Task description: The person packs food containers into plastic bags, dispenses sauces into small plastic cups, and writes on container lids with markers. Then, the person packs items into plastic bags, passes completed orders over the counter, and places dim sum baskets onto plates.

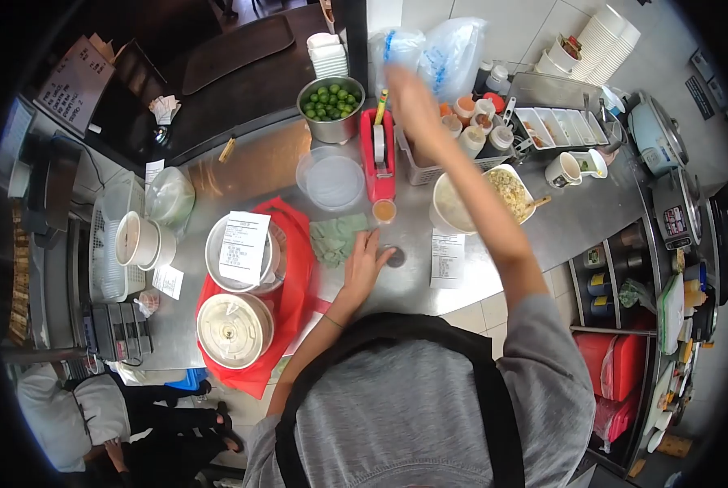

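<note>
My left hand (362, 272) rests on the steel counter with its fingers spread. It lies beside a folded green cloth (337, 241) and just below a small cup of orange sauce (384, 212). My right hand (413, 102) is raised at the far side, over the red tape dispenser (379, 159) and the sauce basket, in front of clear plastic bags (453, 55). Motion blurs it, and its fingers do not show clearly. Under my right forearm stand a white bowl (452, 207) and a container of chopped food (510, 192) with a spoon.
Left, takeaway bowls (232, 332) with a receipt (244, 241) stand on a red bag (295, 252). A pot of limes (331, 110) and clear lids (331, 180) lie behind. Sauce bottles (472, 140) and a condiment tray (561, 126) are at right. Another person (83, 415) stands lower left.
</note>
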Demonstrator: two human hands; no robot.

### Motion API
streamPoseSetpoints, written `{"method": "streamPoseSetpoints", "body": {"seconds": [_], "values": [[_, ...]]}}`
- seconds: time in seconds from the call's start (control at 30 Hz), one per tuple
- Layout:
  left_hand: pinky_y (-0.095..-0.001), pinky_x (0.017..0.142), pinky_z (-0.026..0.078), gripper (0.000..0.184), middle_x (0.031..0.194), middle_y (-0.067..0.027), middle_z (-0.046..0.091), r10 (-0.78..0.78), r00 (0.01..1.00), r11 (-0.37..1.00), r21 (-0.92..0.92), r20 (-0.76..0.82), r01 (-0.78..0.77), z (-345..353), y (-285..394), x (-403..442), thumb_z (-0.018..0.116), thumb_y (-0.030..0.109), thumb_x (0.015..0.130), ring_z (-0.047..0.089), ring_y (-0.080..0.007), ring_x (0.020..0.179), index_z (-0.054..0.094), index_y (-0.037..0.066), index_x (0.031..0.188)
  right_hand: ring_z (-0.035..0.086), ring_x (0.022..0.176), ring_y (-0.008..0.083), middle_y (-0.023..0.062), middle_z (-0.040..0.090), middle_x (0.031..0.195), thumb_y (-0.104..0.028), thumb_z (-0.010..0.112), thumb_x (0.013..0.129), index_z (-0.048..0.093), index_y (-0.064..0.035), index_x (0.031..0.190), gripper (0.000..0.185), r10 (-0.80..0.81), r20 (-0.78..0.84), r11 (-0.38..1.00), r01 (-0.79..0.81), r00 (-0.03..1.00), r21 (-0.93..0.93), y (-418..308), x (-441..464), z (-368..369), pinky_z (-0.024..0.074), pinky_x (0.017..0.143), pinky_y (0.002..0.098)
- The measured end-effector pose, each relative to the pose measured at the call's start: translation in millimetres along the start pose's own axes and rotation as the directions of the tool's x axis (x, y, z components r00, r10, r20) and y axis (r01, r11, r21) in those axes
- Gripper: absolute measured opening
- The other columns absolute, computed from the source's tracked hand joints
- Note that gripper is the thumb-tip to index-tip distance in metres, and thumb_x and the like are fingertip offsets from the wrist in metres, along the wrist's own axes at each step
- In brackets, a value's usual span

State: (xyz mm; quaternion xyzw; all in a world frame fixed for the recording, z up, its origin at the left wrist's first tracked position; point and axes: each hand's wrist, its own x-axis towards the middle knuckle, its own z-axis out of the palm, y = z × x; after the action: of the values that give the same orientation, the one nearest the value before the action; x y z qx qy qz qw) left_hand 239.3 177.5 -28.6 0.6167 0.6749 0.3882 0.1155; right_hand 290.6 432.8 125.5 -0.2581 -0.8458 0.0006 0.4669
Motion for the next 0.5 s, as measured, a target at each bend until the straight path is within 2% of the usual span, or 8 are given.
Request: {"method": "streamPoseSetpoints", "body": {"seconds": [0.03,0.13,0.2,0.23,0.27,0.37,0.47,0.5], "values": [[-0.0372,0.068,0.047,0.04,0.097,-0.0129,0.049,0.088,0.996,0.99,0.111,-0.024,-0.084,-6,-4,5,0.068,0.02,0.074,0.056,-0.0285,0.084,0.053,0.002,0.107,0.057,0.083,0.0378,0.0213,0.059,0.09,-0.005,0.046,0.08,0.056,0.0015,0.099,0.022,-0.019,-0.063,0.995,0.013,0.998,-0.099,34,32,22,0.0462,0.07,0.0467],[-0.0381,0.068,0.048,0.032,0.096,-0.0136,0.05,-0.123,0.99,0.889,0.436,-0.068,0.14,-40,-2,19,0.069,0.017,0.073,0.056,-0.0291,0.087,0.055,0.003,0.1,0.055,0.094,0.0353,0.0193,0.057,0.101,-0.012,0.051,0.077,0.059,-0.0034,0.098,0.025,0.181,-0.081,0.785,-0.194,0.98,-0.589,124,98,69,0.0462,0.078,0.0495],[-0.041,0.067,0.05,0.032,0.097,-0.0137,0.053,-0.38,0.922,0.845,0.432,0.072,0.315,-39,-35,25,0.067,0.016,0.073,0.057,-0.0329,0.088,0.054,0.006,0.1,0.056,0.1,0.0371,0.0197,0.06,0.105,-0.02,0.053,0.077,0.06,-0.0046,0.1,0.029,0.48,0.21,0.754,-0.279,0.852,-0.595,161,125,73,0.0454,0.082,0.0525],[-0.0416,0.067,0.05,0.033,0.098,-0.0136,0.054,-0.444,0.889,0.836,0.41,0.114,0.365,-31,-54,29,0.067,0.015,0.073,0.057,-0.0336,0.089,0.054,0.006,0.102,0.056,0.103,0.0382,0.0213,0.059,0.108,-0.018,0.051,0.079,0.061,-0.0043,0.098,0.026,0.573,0.15,0.745,-0.436,0.806,-0.506,175,134,81,0.0447,0.084,0.0519],[-0.0421,0.067,0.05,0.034,0.098,-0.0134,0.055,-0.5,0.851,0.826,0.385,0.161,0.413,-26,-66,28,0.066,0.014,0.074,0.057,-0.0342,0.089,0.053,0.007,0.104,0.056,0.102,0.0385,0.0213,0.059,0.107,-0.018,0.048,0.079,0.06,-0.0038,0.099,0.027,0.576,0.126,0.751,-0.463,0.808,-0.47,178,141,81,0.045,0.084,0.0508],[-0.042,0.071,0.049,0.034,0.101,-0.0136,0.054,-0.299,0.953,0.923,0.24,-0.049,0.301,-13,-72,27,0.064,0.012,0.075,0.057,-0.0339,0.092,0.054,0.007,0.107,0.058,0.097,0.039,0.0201,0.062,0.099,-0.017,0.045,0.08,0.06,-0.0065,0.099,0.026,0.536,0.15,0.753,-0.39,0.83,-0.53,196,161,81,0.0463,0.082,0.0472],[-0.0415,0.075,0.048,0.034,0.101,-0.013,0.054,-0.143,0.982,0.958,0.232,-0.127,0.169,-41,-29,32,0.062,0.011,0.077,0.056,-0.032,0.094,0.054,0.007,0.109,0.059,0.092,0.0383,0.0214,0.061,0.099,-0.017,0.047,0.079,0.062,-0.0093,0.095,0.023,0.353,0.143,0.856,-0.258,0.924,-0.448,182,158,63,0.0466,0.078,0.0479],[-0.0403,0.077,0.047,0.032,0.102,-0.0113,0.054,-0.158,0.981,0.966,0.188,-0.111,0.177,-46,-23,35,0.061,0.01,0.077,0.055,-0.0309,0.095,0.055,0.007,0.108,0.06,0.086,0.0382,0.0212,0.062,0.094,-0.017,0.047,0.078,0.063,-0.0098,0.089,0.021,0.275,0.318,0.854,-0.078,0.908,-0.514,185,158,67,0.047,0.073,0.0486]]}}
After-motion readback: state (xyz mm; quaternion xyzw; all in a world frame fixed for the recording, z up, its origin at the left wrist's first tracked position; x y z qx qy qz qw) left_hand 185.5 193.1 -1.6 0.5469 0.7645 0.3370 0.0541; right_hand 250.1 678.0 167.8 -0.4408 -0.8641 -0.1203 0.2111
